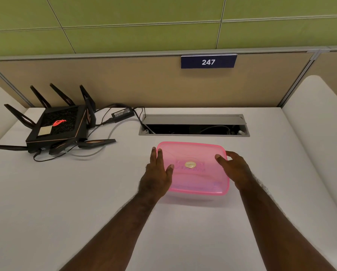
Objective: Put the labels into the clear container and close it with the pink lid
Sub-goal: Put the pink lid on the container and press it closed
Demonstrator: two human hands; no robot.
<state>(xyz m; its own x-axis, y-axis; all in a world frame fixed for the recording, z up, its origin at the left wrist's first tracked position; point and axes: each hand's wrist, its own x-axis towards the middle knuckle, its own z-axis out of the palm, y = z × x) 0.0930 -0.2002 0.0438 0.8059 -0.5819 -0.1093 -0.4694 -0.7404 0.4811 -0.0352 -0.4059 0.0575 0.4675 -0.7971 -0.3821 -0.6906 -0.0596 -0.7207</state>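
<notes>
The pink lid (pixel 193 177) sits on top of the clear container (pixel 189 199), whose wall shows just below the lid's front edge, on the white desk. A small gold sticker marks the lid's middle. My left hand (pixel 157 173) rests on the lid's left edge, fingers spread and lying flat over the rim. My right hand (pixel 234 167) touches the lid's right edge near the far corner, thumb on top. Faint dark shapes show through the lid; the labels cannot be made out clearly.
A black router (pixel 60 126) with several antennas stands at the back left, with its power brick (pixel 122 114) and cables trailing beside it. An open cable hatch (pixel 193 126) lies in the desk behind the container. A beige partition carries a sign reading 247 (pixel 208 62).
</notes>
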